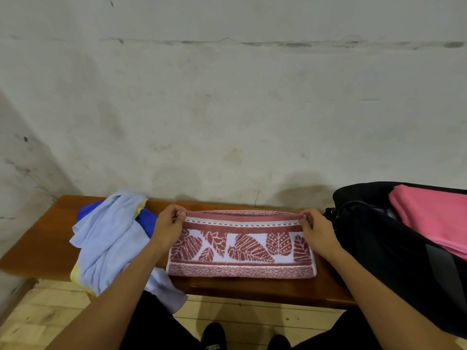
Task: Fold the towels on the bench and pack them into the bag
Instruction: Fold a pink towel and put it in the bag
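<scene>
A red and white leaf-patterned towel [241, 246] lies folded in a long strip across the middle of the wooden bench [38, 253]. My left hand [168, 227] pinches its far left corner and my right hand [317, 229] pinches its far right corner. A crumpled light blue towel [108, 238] lies at the left, partly hanging over the bench's front edge, on top of a dark blue cloth [147, 219]. At the right an open black bag [394, 246] holds a folded pink towel [434, 218].
A stained white wall stands directly behind the bench. Light wooden floor boards [45, 317] run below the bench's front edge. My dark shoes [213, 335] show at the bottom. Bare bench wood shows at the far left.
</scene>
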Available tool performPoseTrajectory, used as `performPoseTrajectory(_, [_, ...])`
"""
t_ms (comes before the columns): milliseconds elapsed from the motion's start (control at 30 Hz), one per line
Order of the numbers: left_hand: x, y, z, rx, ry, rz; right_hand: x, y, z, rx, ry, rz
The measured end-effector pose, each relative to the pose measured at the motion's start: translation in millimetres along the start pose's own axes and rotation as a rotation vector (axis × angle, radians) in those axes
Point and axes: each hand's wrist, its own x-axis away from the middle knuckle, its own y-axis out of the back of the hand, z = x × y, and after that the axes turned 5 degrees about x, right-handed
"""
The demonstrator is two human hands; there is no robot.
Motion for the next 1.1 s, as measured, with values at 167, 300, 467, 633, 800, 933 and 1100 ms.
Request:
performPoseTrajectory(167, [-17,-12,4,-0.065,0.007,-0.098,-19,-4,5,0.012,-0.026,-0.017])
performPoseTrajectory(300, [-26,-16,8,-0.116,0.025,-0.113,-32,-6,10,0.066,-0.022,-0.042])
performPoseTrajectory(467, [-32,-21,8,-0.248,-0.011,-0.125,-43,-9,7,0.107,-0.059,-0.011])
performPoseTrajectory(633, [-40,-33,10,-0.328,0.028,-0.14,-53,-12,2,0.109,-0.101,0.033])
performPoseTrajectory(800, [-48,-43,18,-0.382,0.058,-0.13,-59,-16,2,0.126,-0.142,0.078])
performPoseTrajectory(933, [-54,-46,28,-0.404,0.037,-0.126,-63,-21,-1,0.151,-0.18,0.082])
performPoseTrajectory(1100, [-56,-47,34,-0.433,0.019,-0.116,-67,-22,2,0.177,-0.209,0.102])
